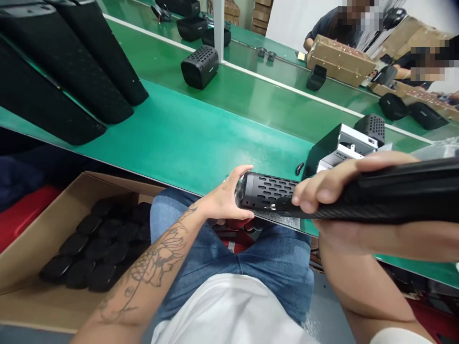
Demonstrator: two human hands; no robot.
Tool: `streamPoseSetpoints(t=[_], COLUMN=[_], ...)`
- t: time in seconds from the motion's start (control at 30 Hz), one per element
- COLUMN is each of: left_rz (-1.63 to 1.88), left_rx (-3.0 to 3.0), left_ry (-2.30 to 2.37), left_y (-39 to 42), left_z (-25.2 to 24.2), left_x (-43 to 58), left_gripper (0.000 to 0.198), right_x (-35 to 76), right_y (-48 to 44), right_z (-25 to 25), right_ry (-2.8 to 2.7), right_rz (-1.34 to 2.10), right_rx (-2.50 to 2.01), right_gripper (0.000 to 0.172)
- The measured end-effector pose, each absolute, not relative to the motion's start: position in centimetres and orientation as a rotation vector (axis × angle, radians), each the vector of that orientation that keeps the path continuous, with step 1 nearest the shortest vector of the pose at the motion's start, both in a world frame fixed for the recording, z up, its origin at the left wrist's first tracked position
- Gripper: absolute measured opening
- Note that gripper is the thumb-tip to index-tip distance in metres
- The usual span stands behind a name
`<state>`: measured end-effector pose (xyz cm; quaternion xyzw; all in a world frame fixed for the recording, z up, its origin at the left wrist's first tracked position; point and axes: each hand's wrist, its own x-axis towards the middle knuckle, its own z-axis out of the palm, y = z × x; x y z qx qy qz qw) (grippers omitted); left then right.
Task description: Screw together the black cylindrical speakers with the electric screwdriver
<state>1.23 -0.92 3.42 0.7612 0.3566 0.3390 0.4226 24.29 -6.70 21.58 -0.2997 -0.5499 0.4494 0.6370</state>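
Observation:
A dark grey housing point(272, 186) with slotted holes lies on its side at the near edge of the green bench. My left hand point(227, 198) grips its left end, with thumb and fingers on opposite sides. Bubble wrap point(283, 218) shows beneath the housing. My right hand point(333, 191) is wrapped round a long black power screwdriver point(401, 193), held almost level. The tool's silver tip meets the housing's near side, low down, and a small shiny piece, perhaps a screw, is there. The tool's rear end runs out of view at the right.
A black and white device point(340, 145) and a small black part point(300, 168) are beyond my right hand. Another slotted housing point(201, 67) stands on the conveyor. Tall black panels point(71, 62) lean at left. A carton point(21, 286) holds several black parts. Two people work across the line.

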Motion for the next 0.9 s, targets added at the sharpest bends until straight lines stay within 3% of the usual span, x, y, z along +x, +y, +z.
streamPoseSetpoints(t=[0.1, 0.2, 0.63, 0.9], left_rz=[0.907, 0.976, 0.948, 0.936], left_rx=[1.968, 2.003, 2.009, 1.982], left_ry=[0.818, 0.76, 0.782, 0.792], left_y=[-0.8, -0.6, -0.7, -0.5], left_z=[3.0, 2.6, 3.2, 3.4], left_x=[2.1, 2.4, 2.2, 2.2], left_gripper=[0.124, 0.117, 0.104, 0.103], right_x=[21.4, 20.6, 19.5, 20.0], right_y=[-5.6, -4.7, -4.3, -3.1], right_z=[21.2, 20.1, 19.3, 18.1], right_ry=[-1.242, -1.233, -1.317, -1.332], right_rz=[1.02, 1.005, 0.978, 1.077], right_rx=[-0.705, -0.723, -0.678, -0.564], right_gripper=[0.063, 0.068, 0.068, 0.055])
